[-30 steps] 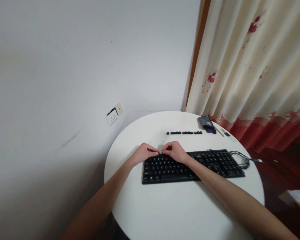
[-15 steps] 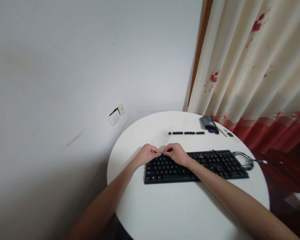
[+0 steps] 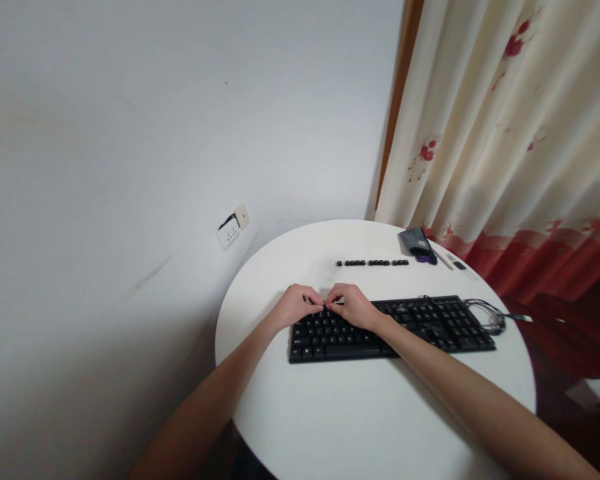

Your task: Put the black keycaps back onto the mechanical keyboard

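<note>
A black keyboard (image 3: 350, 351) lies on the round white table (image 3: 380, 407). My left hand (image 3: 296, 307) is at its upper left edge, thumb and forefinger pinched together. Close by on the right, my right hand (image 3: 354, 308) pinches at the same spot, and the two sets of fingertips almost meet. A small dark keycap (image 3: 325, 305) shows between them, mostly covered by the fingers. Behind the keyboard, several loose black keycaps (image 3: 379, 263) stand in one row, split into small groups. My right forearm crosses over part of the keyboard.
A coiled black cable (image 3: 493, 320) with a plug lies right of the keyboard. At the back right are a dark grey pouch (image 3: 413, 241) and a thin light stick (image 3: 445, 259). A wall socket (image 3: 229, 234) is at left; a curtain (image 3: 480, 133) hangs behind the table.
The view has shifted slightly, so the table and keyboard sit a little higher. My right fingertips have come nearer to my left ones; both hands stay at the same place on the keyboard.
</note>
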`<state>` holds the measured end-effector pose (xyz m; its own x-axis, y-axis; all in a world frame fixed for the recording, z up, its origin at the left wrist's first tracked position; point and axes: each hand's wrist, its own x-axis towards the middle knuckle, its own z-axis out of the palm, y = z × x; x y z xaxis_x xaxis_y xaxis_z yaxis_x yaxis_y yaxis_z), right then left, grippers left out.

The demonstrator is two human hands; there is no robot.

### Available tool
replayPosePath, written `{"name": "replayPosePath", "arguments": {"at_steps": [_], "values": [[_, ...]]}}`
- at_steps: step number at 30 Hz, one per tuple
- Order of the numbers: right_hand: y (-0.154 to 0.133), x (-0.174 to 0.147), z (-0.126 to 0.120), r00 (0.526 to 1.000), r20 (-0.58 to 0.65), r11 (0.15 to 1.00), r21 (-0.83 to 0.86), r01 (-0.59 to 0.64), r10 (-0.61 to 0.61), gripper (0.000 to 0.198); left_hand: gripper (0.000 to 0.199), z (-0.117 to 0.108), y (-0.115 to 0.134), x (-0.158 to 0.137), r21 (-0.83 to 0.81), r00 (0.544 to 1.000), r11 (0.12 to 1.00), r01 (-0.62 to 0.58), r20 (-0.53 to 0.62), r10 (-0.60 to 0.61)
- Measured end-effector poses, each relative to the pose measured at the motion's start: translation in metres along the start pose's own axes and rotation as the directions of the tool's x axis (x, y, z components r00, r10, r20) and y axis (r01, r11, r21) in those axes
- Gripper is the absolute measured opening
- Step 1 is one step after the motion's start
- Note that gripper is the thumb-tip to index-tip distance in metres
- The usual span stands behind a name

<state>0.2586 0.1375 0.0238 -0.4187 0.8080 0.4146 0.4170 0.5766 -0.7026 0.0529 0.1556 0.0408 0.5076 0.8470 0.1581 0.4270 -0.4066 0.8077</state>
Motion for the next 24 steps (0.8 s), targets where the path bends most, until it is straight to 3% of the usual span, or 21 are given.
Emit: {"name": "replayPosePath", "arguments": {"at_steps": [11, 18, 24], "values": [[0.010, 0.004, 0.007, 0.987, -0.043, 0.987, 0.042, -0.154, 0.156, 0.009, 0.023, 0.002, -0.002, 0.003, 0.026, 0.996, 0.995, 0.093, -0.015, -0.093], [0.017, 0.006, 0.006, 0.977, 0.003, 0.976, -0.020, -0.215, 0.215, 0.012, 0.031, 0.005, -0.005, 0.004, -0.090, 0.988, 0.984, 0.154, 0.026, -0.152], [0.023, 0.007, 0.005, 0.958, 0.078, 0.961, 0.009, -0.276, 0.274, 0.015, 0.029, 0.004, -0.005, 0.005, -0.083, 0.976, 0.975, 0.205, 0.090, -0.197]]}}
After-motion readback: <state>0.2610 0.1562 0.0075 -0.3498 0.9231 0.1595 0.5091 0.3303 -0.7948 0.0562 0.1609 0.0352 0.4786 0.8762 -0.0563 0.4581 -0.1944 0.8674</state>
